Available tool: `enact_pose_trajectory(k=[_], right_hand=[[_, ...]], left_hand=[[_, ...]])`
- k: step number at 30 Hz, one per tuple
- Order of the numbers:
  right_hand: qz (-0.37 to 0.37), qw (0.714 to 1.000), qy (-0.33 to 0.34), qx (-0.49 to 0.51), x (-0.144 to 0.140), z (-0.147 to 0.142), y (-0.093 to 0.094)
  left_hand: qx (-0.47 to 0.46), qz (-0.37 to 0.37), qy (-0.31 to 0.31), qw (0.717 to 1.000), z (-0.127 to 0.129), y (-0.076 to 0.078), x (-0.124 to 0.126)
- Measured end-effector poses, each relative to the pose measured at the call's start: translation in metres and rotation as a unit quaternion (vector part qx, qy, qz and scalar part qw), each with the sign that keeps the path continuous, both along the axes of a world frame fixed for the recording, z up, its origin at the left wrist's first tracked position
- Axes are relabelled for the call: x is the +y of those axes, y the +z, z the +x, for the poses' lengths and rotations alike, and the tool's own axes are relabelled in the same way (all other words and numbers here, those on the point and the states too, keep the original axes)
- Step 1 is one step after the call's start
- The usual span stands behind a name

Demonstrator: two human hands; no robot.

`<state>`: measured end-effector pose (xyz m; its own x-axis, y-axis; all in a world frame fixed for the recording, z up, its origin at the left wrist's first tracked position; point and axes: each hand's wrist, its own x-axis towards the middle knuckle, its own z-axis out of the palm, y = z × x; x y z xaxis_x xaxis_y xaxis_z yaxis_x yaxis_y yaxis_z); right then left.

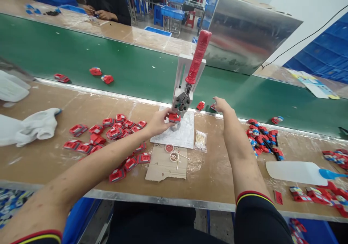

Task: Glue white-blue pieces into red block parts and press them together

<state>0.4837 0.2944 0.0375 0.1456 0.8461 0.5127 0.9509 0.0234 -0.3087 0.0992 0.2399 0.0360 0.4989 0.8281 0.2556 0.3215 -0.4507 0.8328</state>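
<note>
My left hand (pixel 160 122) is closed on a red plastic toy car part (pixel 174 118), held low at the base of a hand press (pixel 185 95) with a long red handle. Over the near edge of the green conveyor belt (pixel 136 61), my right hand (pixel 223 105) has a small red and grey toy part (pixel 214 107) at its fingertips. The hand hides some of its own fingers. Another red toy part (pixel 201 105) lies on the belt between the press and my right hand. A loose heap of red car parts (pixel 115 131) covers the table beside my left forearm.
A cardboard piece (pixel 157 168) carries two small cups (pixel 174 157) and cotton swabs. Right of the press base lies a bag of swabs (pixel 200 140). Red and blue assemblies (pixel 262 139) and a white bottle (pixel 296 172) lie rightward. Across the belt, a person (pixel 106 4) works.
</note>
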Motion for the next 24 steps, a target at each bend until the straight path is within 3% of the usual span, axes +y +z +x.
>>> enact_pose_trajectory(k=[3, 6, 8, 11, 13, 16, 20, 22, 24], right_hand=[[0.011, 0.998, -0.057, 0.024, -0.003, -0.009, 0.022], [0.158, 0.981, -0.046, 0.100, -0.012, -0.043, 0.063], [0.245, 0.955, 0.051, 0.158, -0.022, -0.083, 0.098], [0.224, 0.931, 0.203, 0.205, -0.046, -0.156, 0.148], [0.195, 0.910, 0.277, 0.239, -0.069, -0.196, 0.169], [0.192, 0.875, 0.361, 0.259, -0.112, -0.225, 0.172], [0.185, 0.828, 0.496, 0.186, -0.168, -0.223, 0.146], [0.205, 0.840, 0.484, 0.137, -0.183, -0.221, 0.130], [0.237, 0.865, 0.429, 0.110, -0.185, -0.222, 0.116]], left_hand=[[-0.011, -0.008, 0.002, 1.000, 0.005, -0.005, -0.001], [-0.019, -0.016, -0.006, 1.000, 0.009, -0.009, 0.000], [-0.025, -0.019, -0.014, 0.999, 0.011, -0.011, 0.000], [-0.034, -0.023, -0.024, 0.999, 0.010, -0.013, 0.000], [-0.040, -0.026, -0.028, 0.998, 0.009, -0.015, 0.001], [-0.048, -0.029, -0.038, 0.998, 0.008, -0.017, 0.003], [-0.053, -0.024, -0.059, 0.997, 0.006, -0.015, 0.003], [-0.053, -0.019, -0.067, 0.996, 0.005, -0.013, 0.001], [-0.050, -0.013, -0.068, 0.996, 0.004, -0.011, -0.003]])
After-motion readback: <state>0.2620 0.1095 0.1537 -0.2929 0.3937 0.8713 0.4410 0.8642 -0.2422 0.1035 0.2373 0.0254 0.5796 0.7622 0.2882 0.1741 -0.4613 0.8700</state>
